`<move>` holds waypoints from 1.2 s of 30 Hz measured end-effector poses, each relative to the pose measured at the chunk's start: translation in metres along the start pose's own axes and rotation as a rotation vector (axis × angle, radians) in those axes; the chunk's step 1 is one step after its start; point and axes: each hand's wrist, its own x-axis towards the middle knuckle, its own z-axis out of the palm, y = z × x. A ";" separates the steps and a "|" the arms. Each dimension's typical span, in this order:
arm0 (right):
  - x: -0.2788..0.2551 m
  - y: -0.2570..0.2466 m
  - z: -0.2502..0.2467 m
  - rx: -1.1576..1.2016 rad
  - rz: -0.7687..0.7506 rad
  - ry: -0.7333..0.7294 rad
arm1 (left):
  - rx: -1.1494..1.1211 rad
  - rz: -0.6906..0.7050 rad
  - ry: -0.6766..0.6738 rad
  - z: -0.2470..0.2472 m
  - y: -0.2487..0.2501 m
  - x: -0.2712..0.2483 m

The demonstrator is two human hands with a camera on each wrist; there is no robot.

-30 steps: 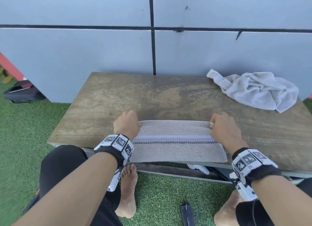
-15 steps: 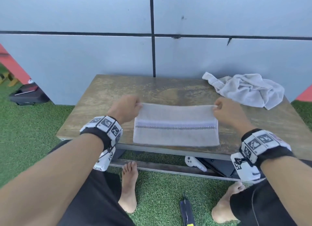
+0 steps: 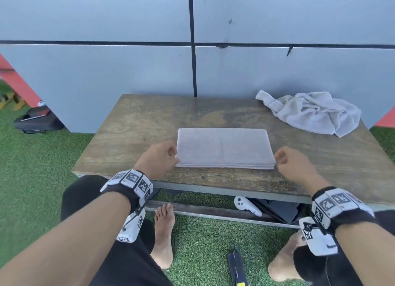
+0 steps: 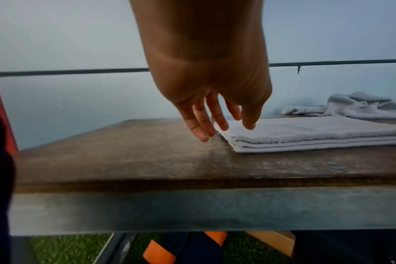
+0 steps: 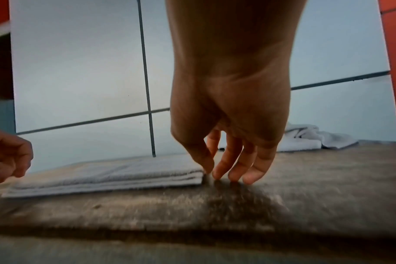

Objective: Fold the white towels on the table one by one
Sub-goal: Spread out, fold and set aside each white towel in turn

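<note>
A folded white towel lies flat in several layers on the wooden table, near its front edge. My left hand hangs at the towel's left end with loose fingers just off its corner, holding nothing. Beside the right end, my right hand points its fingers down at the table next to the towel's edge, empty too. A second white towel lies crumpled at the table's back right corner.
A grey panelled wall rises right behind the table. Green turf surrounds it. Under the table lie a white controller and a dark case. A black bag sits at the left by the wall. My bare feet rest below.
The towel's near half was carried away from me and laid over the far half, so it now lies folded flat. Both hands let go and drew back to its front corners.
</note>
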 end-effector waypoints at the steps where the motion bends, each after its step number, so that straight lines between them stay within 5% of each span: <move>1: -0.001 0.001 0.005 0.012 0.009 0.037 | -0.006 -0.048 -0.003 0.006 0.000 0.001; 9: 0.007 -0.008 0.015 -0.030 0.053 0.107 | 0.166 -0.279 -0.003 0.023 0.024 0.016; 17: -0.001 -0.011 0.000 -0.046 0.009 0.260 | 0.031 -0.281 0.096 0.011 0.026 0.018; 24: 0.011 -0.005 -0.005 -0.075 0.080 -0.007 | 0.019 -0.312 0.060 0.010 0.026 0.015; 27: 0.009 -0.007 -0.004 -0.103 0.089 0.005 | 0.054 -0.366 -0.013 0.015 0.030 0.014; 31: 0.008 -0.026 0.008 -0.015 -0.078 0.311 | 0.080 -0.204 0.157 0.025 0.044 0.021; 36: 0.020 -0.073 0.046 -0.141 -0.377 0.196 | 0.092 0.083 0.149 0.056 0.081 0.048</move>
